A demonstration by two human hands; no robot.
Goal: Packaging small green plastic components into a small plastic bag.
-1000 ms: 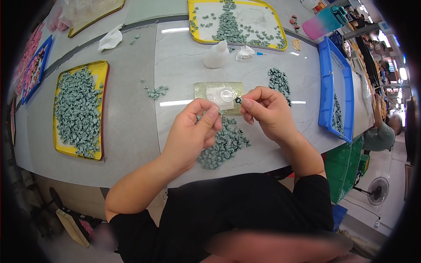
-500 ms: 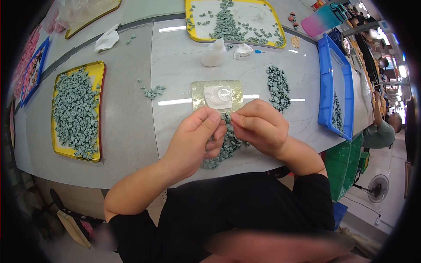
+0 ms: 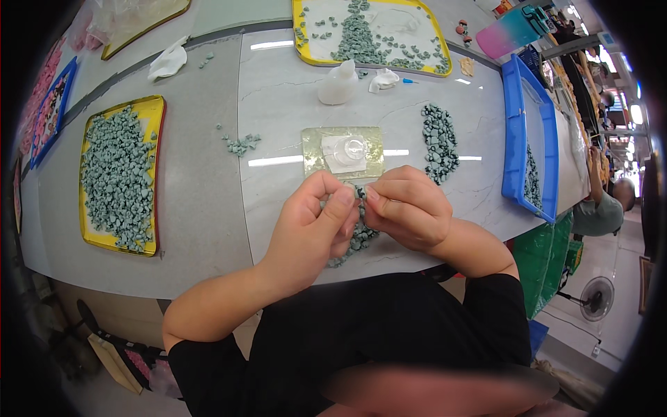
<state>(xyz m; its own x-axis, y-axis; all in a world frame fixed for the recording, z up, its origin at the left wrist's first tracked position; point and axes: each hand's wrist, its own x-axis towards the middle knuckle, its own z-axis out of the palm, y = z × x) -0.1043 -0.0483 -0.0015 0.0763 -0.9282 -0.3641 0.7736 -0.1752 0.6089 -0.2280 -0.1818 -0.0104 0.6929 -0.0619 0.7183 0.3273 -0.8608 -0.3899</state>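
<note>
My left hand [image 3: 306, 226] and my right hand [image 3: 413, 208] meet over the near part of the table, thumbs and fingertips pinched together. Between them is a small grey-green piece [image 3: 360, 192] with a dark part; the fingers partly cover it. A pile of similar pieces [image 3: 361, 238] lies under my hands, half hidden by them. Just beyond my fingertips, a shallow clear plastic cup [image 3: 351, 148] sits on a white paper on a shiny green-gold mat [image 3: 313, 156]. More such pieces [image 3: 440, 142] form an oblong heap right of the mat.
A yellow-rimmed tray [image 3: 160, 182] of green pieces stands at left, another yellow-rimmed tray [image 3: 361, 65] at the far side. Behind the mat are a white squeeze bottle [image 3: 338, 85] and crumpled tissue [image 3: 383, 80]. At right stand a blue bin [image 3: 515, 132] and a pink-and-blue bottle [image 3: 511, 33].
My right hand has shifted slightly up and left. The piece between my fingertips has turned and shows more of its dark part. My left fingers have curled a little more.
</note>
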